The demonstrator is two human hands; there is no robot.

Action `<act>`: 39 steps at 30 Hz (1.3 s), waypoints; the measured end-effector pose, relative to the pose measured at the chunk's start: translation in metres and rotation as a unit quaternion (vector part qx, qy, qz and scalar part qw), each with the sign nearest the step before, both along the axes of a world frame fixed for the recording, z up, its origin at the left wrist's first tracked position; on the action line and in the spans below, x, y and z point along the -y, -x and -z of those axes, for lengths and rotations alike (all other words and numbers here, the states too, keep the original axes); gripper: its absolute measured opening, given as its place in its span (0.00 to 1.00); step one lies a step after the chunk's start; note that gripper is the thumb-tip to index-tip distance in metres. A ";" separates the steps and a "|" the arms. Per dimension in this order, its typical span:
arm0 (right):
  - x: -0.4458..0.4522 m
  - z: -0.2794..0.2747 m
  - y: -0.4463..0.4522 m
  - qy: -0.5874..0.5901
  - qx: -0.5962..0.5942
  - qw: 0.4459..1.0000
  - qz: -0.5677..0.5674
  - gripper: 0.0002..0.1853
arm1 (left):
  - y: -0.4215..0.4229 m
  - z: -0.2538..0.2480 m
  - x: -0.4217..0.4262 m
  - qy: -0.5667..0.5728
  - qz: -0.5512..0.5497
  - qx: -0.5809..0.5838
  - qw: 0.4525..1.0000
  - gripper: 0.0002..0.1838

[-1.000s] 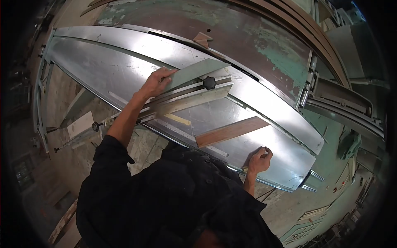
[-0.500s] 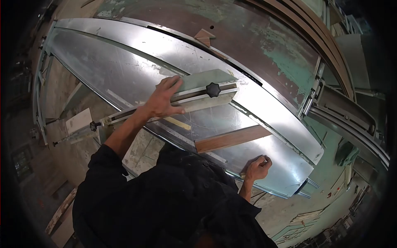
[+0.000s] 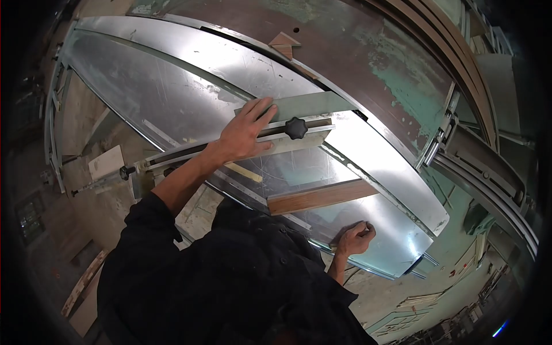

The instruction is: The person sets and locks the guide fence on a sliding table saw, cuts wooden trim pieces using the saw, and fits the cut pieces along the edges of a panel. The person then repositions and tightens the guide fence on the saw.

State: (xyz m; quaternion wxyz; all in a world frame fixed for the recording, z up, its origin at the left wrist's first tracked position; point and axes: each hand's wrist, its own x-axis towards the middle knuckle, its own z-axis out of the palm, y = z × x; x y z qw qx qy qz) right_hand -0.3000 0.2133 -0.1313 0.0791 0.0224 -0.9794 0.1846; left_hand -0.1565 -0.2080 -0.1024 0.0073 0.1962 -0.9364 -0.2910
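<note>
On a sliding-table saw's metal table (image 3: 155, 75), my left hand (image 3: 244, 131) reaches over the slotted metal fence (image 3: 276, 131). Its fingers lie stretched on a pale green board (image 3: 305, 102) along the far side, and the thumb is apart on the near side. The board's pointed end reaches across the table joint. A black star knob (image 3: 296, 128) sits on the fence right of this hand. My right hand (image 3: 357, 237) rests on the metal near the table edge, fingers curled together; what they hold, if anything, is hidden. Between the hands lies a reddish-brown wood piece (image 3: 322, 196).
A small wood offcut (image 3: 284, 45) lies on the worn brown and green surface (image 3: 345, 46) beyond. Curved brown strips (image 3: 454, 52) stand at the upper right. A metal rail (image 3: 489, 192) runs along the right. A pale yellow strip (image 3: 244, 172) lies near the fence.
The pale green board has slid right along the fence, and my left hand has moved right with it. My right hand stays in about the same place, still curled.
</note>
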 end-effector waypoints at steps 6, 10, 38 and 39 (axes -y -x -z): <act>0.008 -0.008 -0.001 0.005 0.050 0.998 0.036 0.14 | 0.006 -0.003 0.001 -0.002 0.002 0.003 1.000 0.49; 0.007 -0.004 -0.001 0.007 0.037 0.999 0.028 0.15 | 0.005 0.001 0.002 0.009 0.004 0.005 1.000 0.48; 0.021 0.015 0.005 -0.013 0.010 1.000 -0.009 0.11 | -0.001 0.019 0.015 0.024 -0.004 0.021 0.999 0.48; 0.022 0.017 0.007 -0.004 0.007 1.000 -0.011 0.11 | -0.001 0.020 0.015 0.026 -0.005 0.021 0.999 0.48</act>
